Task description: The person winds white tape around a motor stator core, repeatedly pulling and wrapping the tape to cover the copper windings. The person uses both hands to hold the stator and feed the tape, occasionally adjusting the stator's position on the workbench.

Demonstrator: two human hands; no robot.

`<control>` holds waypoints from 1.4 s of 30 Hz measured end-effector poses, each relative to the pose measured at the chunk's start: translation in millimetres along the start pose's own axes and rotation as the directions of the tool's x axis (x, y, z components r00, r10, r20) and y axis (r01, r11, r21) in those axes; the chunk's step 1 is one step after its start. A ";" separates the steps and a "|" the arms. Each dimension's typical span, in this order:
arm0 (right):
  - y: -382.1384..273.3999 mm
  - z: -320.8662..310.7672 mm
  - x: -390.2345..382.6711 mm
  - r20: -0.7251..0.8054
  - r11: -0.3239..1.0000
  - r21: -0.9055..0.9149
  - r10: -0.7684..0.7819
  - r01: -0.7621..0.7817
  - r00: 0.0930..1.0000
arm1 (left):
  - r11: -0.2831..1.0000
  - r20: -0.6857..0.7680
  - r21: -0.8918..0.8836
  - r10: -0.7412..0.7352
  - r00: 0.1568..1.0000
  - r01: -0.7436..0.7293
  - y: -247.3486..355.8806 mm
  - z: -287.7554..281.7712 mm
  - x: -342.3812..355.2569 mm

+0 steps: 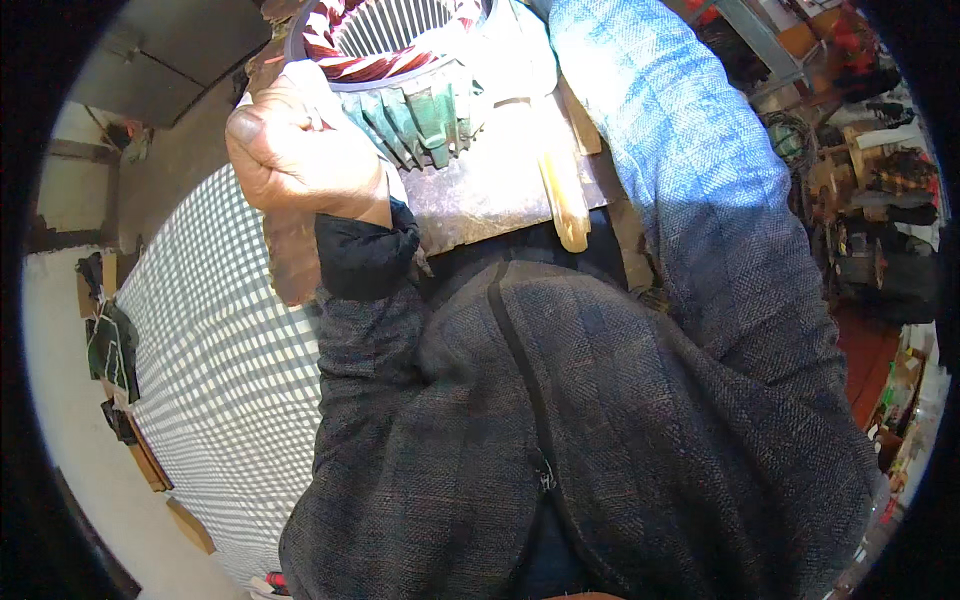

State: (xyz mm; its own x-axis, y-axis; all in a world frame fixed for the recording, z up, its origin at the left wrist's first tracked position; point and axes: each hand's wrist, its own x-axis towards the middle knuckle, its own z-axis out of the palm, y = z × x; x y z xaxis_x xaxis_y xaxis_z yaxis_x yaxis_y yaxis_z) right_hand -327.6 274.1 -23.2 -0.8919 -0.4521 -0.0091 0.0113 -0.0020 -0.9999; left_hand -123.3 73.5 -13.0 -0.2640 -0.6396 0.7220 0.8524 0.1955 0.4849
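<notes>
Gentleness, I judged, suited the stator windings (385, 68) beside the tightly curled left hand (305, 152); the right, unseen, I could not tell.

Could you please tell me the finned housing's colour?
The finned housing is green; head view shows it.

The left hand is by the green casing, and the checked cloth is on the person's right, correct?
Not quite: the checked cloth is on the person's left, as the head view shows. The left hand is by the green casing.
</notes>
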 end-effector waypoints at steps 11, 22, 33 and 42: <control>-5.8 26.6 -75.0 -0.249 0.946 -0.314 -0.170 0.087 0.954 | 0.996 0.008 -0.019 -0.089 0.996 0.089 -26.9 4.0 24.3; 7.1 37.7 -134.7 -0.425 0.929 -0.317 -0.320 0.192 0.847 | 0.526 0.513 -0.246 -0.642 0.570 0.814 -57.9 12.5 120.3; -93.3 102.1 -206.3 -0.127 0.974 0.150 -0.151 0.170 0.980 | 0.972 0.930 -0.235 0.219 0.295 0.021 161.0 60.4 57.1; -82.5 81.8 -244.5 0.259 0.684 -0.463 -0.503 0.563 0.825 | 0.946 0.939 -0.319 0.308 -0.150 -0.052 217.7 68.1 -77.5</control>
State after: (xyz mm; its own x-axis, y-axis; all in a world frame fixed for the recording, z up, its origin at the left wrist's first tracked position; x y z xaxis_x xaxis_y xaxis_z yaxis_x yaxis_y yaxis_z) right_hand -73.5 311.8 62.0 -0.6243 -0.6027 0.4970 -0.7037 0.1577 -0.6928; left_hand 52.1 216.2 70.3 -0.1214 0.8546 0.5049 0.9645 -0.0187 0.2636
